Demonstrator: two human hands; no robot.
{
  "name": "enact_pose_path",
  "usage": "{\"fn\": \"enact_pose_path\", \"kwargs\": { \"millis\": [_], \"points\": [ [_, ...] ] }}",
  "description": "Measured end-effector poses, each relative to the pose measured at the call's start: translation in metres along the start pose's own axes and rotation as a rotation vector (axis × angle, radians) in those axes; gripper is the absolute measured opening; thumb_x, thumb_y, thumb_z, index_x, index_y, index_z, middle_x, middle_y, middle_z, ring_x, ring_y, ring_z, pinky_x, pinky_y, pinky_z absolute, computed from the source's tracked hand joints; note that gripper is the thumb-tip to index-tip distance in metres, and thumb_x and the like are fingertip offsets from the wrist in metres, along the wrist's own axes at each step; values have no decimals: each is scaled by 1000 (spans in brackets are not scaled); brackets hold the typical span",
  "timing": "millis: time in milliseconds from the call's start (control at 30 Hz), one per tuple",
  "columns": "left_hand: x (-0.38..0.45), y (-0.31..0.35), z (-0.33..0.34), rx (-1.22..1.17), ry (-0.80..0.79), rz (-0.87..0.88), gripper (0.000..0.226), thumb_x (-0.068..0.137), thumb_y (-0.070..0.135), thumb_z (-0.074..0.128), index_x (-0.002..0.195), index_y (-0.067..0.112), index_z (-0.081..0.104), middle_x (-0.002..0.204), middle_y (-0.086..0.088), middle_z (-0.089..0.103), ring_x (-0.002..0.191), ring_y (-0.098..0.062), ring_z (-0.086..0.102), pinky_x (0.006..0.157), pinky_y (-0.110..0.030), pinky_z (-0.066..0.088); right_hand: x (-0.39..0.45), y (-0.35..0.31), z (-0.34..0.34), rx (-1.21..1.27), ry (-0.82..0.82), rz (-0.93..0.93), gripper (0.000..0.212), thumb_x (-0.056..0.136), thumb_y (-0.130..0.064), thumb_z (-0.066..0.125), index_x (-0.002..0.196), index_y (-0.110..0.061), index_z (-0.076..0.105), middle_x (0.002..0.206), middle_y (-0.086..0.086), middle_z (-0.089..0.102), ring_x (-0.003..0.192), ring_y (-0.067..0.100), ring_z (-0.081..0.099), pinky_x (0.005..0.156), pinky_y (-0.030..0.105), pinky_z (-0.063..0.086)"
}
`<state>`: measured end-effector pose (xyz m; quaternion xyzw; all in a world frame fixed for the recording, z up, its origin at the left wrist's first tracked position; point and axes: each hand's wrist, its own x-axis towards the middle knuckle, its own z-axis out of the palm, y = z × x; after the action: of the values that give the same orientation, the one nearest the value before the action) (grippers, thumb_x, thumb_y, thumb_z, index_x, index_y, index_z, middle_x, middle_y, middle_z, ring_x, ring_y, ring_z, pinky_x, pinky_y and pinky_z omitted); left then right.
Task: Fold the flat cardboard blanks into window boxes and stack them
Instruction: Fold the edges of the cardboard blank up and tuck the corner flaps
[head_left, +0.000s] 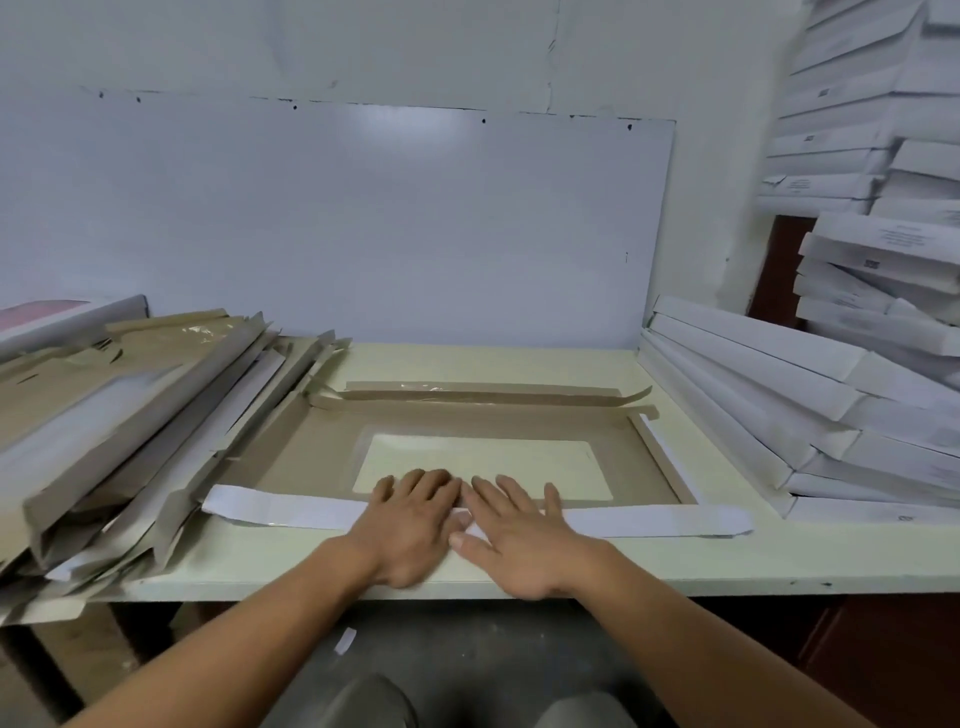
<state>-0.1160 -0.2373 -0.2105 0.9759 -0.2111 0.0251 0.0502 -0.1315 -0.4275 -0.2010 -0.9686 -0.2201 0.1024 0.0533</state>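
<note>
Thin brown cardboard blank with clear window (332, 452): light, bendy, crease-prone. Left hand (410, 519), right hand (524, 535) fingers flat, spread, pressing near white flap (291, 512); best held by edges.

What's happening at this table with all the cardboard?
A person is folding a flat window-box blank on the table. The left hand and the right hand press flat, side by side, on its near white flap, which is folded over. The far flaps are only partly raised. More unfolded blanks lie piled to the left, and finished white boxes are stacked to the right.
</note>
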Motion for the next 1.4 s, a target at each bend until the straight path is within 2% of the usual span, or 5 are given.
{"fn": "enact_pose_path", "kwargs": {
  "millis": [433,733,900,1200,1400],
  "points": [
    [-27,-99,-15,81,-116,-321,76,86,75,-5,152,38,-16,163,10,-16,148,-14,-21,118,-53,-11,-61,134,-22,-186,99,132,57,104,-53,13,157,-32,16,162,-9,11,149,14,9,119,36,11],
    [-54,5,-26,33,162,-36,68,100,55,26,148,44,-21,161,8,-22,149,-17,-21,121,-46,-2,-82,97,-45,-129,34,15,26,99,-53,37,87,-30,38,80,-7,51,75,17,48,64,35,36],
    [-80,77,-28,-100,323,399,72,81,60,60,142,25,43,134,-3,49,125,-24,48,97,-37,45,-41,23,-40,135,62,-21,29,100,-32,45,74,-21,40,79,-1,50,77,22,46,60,32,31],
    [-87,54,-11,200,285,419,54,70,57,56,109,23,72,112,2,69,102,-18,67,94,-36,53,31,-59,-31,1457,11,140,17,97,-25,60,102,-10,64,85,7,73,78,23,74,73,33,61],
    [-83,13,-24,147,242,162,37,92,51,37,104,31,65,108,13,66,93,-17,63,76,-30,51,18,-33,-26,726,238,-21,38,96,-45,51,83,-11,64,80,2,65,68,12,55,73,41,53]
  ]
}}
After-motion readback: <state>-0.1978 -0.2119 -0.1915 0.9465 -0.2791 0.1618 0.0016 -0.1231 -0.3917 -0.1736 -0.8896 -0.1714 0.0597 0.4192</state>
